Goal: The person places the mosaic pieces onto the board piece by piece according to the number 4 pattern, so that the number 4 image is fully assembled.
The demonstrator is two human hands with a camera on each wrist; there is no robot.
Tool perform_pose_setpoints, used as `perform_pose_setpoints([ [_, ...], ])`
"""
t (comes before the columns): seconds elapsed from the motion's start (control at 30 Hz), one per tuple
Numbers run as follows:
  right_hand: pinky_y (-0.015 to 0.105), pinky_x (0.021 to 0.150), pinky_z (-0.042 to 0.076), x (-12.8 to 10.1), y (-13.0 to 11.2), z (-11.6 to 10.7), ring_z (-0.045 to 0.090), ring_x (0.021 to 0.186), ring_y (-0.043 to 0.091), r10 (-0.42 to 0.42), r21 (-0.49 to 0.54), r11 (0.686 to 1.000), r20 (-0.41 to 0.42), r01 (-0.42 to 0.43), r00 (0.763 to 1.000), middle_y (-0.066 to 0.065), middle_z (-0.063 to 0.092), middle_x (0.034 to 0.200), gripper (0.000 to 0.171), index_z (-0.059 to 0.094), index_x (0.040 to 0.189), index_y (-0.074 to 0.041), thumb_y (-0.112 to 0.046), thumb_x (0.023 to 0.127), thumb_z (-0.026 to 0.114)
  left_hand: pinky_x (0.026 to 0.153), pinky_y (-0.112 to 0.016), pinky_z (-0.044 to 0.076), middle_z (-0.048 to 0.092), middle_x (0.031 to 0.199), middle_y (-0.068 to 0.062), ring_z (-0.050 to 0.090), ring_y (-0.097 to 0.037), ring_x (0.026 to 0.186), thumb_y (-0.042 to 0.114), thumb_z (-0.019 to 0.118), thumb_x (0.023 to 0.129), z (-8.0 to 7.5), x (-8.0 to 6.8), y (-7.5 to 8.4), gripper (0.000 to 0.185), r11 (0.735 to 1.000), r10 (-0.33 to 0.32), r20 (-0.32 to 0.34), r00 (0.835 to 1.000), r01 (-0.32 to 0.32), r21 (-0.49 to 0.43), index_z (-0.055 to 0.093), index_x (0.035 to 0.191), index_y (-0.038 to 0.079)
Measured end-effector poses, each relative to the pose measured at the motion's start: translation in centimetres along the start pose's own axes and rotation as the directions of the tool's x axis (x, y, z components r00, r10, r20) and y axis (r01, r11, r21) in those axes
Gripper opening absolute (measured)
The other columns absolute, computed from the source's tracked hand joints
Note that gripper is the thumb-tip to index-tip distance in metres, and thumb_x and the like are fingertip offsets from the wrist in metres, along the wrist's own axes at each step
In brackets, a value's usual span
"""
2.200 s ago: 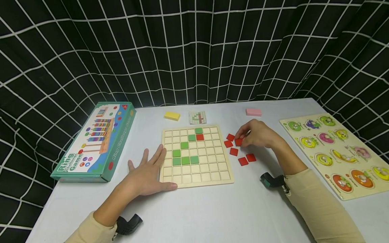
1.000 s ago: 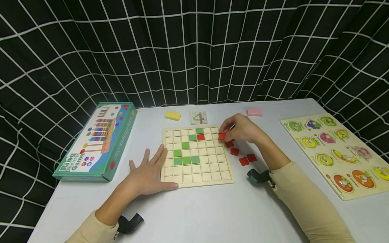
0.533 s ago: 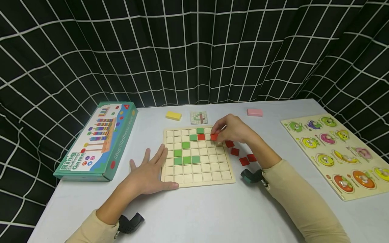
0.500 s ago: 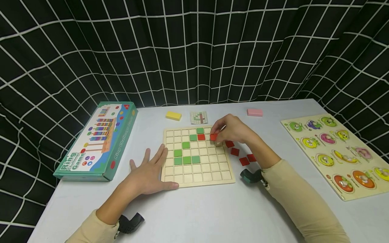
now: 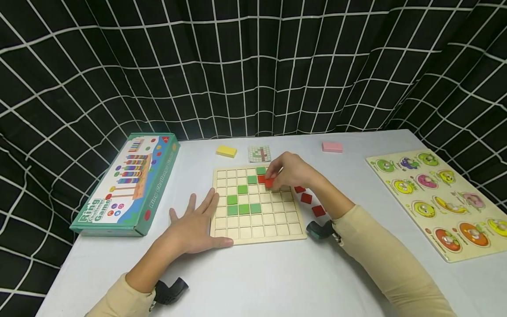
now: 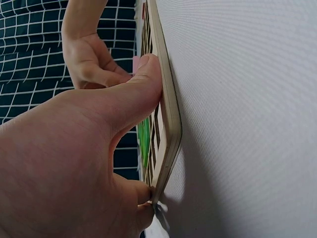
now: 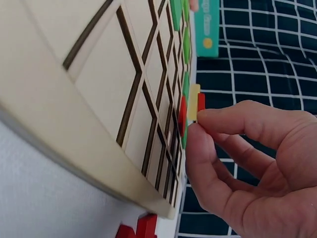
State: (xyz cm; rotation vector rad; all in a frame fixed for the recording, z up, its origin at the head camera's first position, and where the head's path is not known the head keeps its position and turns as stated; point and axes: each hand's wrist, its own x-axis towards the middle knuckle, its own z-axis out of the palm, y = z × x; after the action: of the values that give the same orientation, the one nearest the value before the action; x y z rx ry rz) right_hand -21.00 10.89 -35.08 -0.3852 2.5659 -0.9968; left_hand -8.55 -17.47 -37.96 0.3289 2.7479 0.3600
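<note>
Pinching a red tile [image 5: 270, 183] between thumb and fingertips just above the grid board [image 5: 257, 229], beside the seated red tile [image 5: 261, 178], right hand [image 5: 291, 171] is nearer; left hand [image 5: 194, 226], fingers flat and spread, steadies the board's near-left corner.

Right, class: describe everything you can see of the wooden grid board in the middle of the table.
The wooden grid board is pale, square and flat, lying on the white table. Dark lines divide it into small square cells. Seven green tiles and one red tile sit in cells; most others are bare. The left hand rests flat against its near left corner, thumb along the front edge. The right hand holds a second red tile just above the board.
</note>
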Motion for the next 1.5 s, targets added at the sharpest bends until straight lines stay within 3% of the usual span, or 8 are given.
perform_pose_setpoints([
  [0.63,0.027,0.071,0.049,0.9,-1.2,1.0,0.058,0.088,0.020,0.022,-0.068,0.998,0.078,-0.017,0.997,0.002,0.067,0.086,0.027,0.081,0.096,-0.009,0.006,0.074,0.076,0.102,-0.094,0.009,0.003,0.178,-0.003,0.005,-0.052,0.159,0.080,0.070,0.078,-0.1,0.0,0.0,0.126,1.000,0.004,0.002,1.000,-0.004,0.004,0.013,0.169,0.013],
  [1.5,0.029,0.072,0.048,1.2,-1.3,1.2,0.056,0.089,0.021,-0.010,-0.101,0.995,0.089,0.019,0.996,0.002,0.065,0.082,0.025,0.081,0.093,-0.009,0.006,0.074,0.083,0.103,-0.093,0.009,0.002,0.178,-0.002,0.005,-0.052,0.159,0.081,0.069,0.078,0.0,0.0,-0.1,0.127,1.000,0.000,0.006,1.000,0.000,0.007,0.012,0.169,0.013],
])
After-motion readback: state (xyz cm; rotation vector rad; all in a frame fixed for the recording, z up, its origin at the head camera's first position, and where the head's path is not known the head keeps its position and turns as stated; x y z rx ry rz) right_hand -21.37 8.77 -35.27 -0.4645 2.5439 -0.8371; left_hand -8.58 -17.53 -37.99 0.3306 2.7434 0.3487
